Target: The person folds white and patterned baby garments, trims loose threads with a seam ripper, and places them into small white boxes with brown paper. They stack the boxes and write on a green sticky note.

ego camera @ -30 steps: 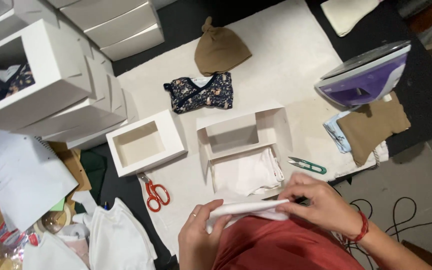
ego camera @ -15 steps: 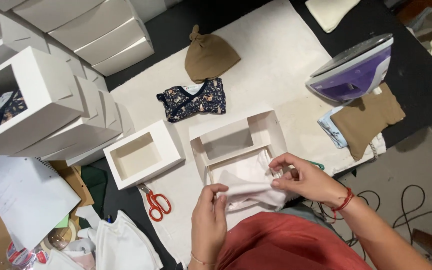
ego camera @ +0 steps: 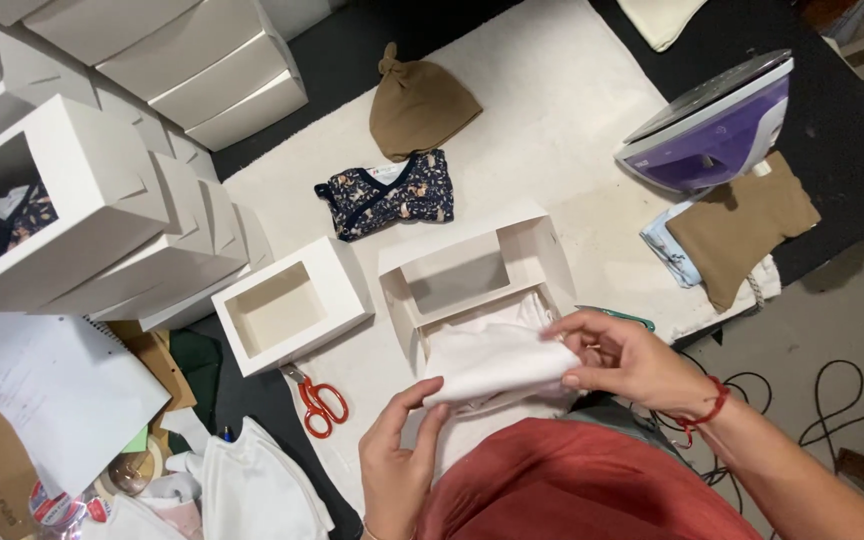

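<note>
Both hands were on a folded piece of white tissue paper (ego camera: 497,362), held just above the open white box (ego camera: 472,275) that lay on the pale cloth of the worktop (ego camera: 552,110). The right hand (ego camera: 627,360) pinched the right end of the paper between thumb and fingers, while the left hand (ego camera: 397,450) had its fingers curled up under the left end, thumb against the edge. More white paper lay loose in the near part of the box beneath.

The step in hand looked like the lining of the box (the paper was not yet spread flat inside it). The next move would seem to call for lowering the sheet into the box and smoothing it to the walls, without tearing so thin a sheet.

A dark patterned garment (ego camera: 387,195) lay folded just beyond the box, with a brown knotted hat (ego camera: 420,105) above it. A windowed white lid (ego camera: 292,305) sat left of the box, red-handled scissors (ego camera: 320,402) near it, and a purple iron (ego camera: 712,125) stood well to the right.
</note>
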